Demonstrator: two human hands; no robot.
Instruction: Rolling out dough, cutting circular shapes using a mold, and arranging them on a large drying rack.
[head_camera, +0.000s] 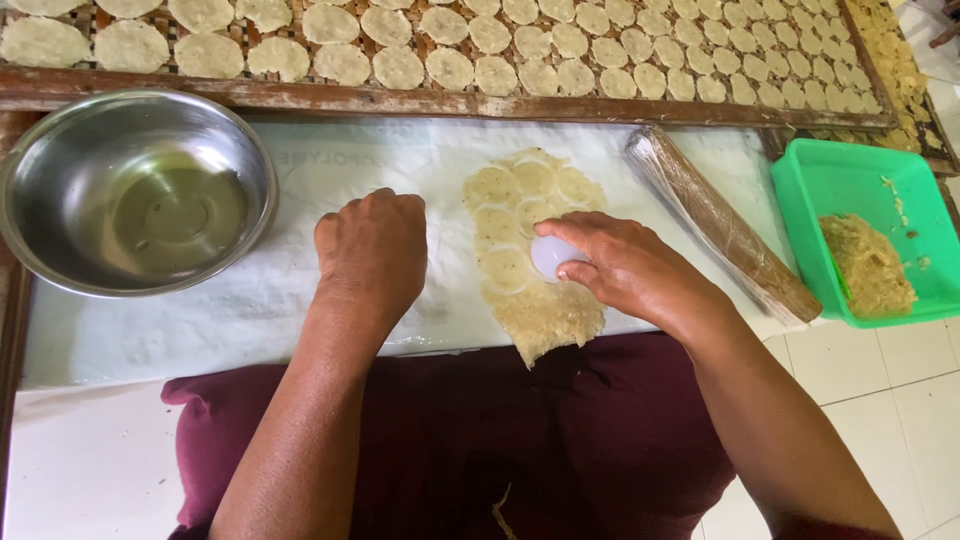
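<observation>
**Inspector:** Report the hands first.

**Onlooker:** The right hand (625, 265) lies over a small white round cutter (553, 256), fingers closed about it, pressing it into the rolled dough sheet (535, 250). The left hand (372, 250) is curled into a loose fist holding nothing, knuckles down on the white plastic sheet (300, 170) just beside the dough; I judge it pins the plastic flat.

**Inspector:** Where does the dough lie?

**Onlooker:** Mid-counter, on that plastic, directly before the person. Circles are already stamped through its far part; the near end is uncut.

**Inspector:** Surroundings?

**Onlooker:** A wrapped rolling pin (720, 225) lies slantwise to the right, apart from the dough. A green tub (850, 170) with a lump of spare dough (868, 265) sits beyond it. A steel bowl (135, 190) stands left. A wooden drying rack (300, 95) of cut discs (450, 68) runs along the far edge, within reach
</observation>
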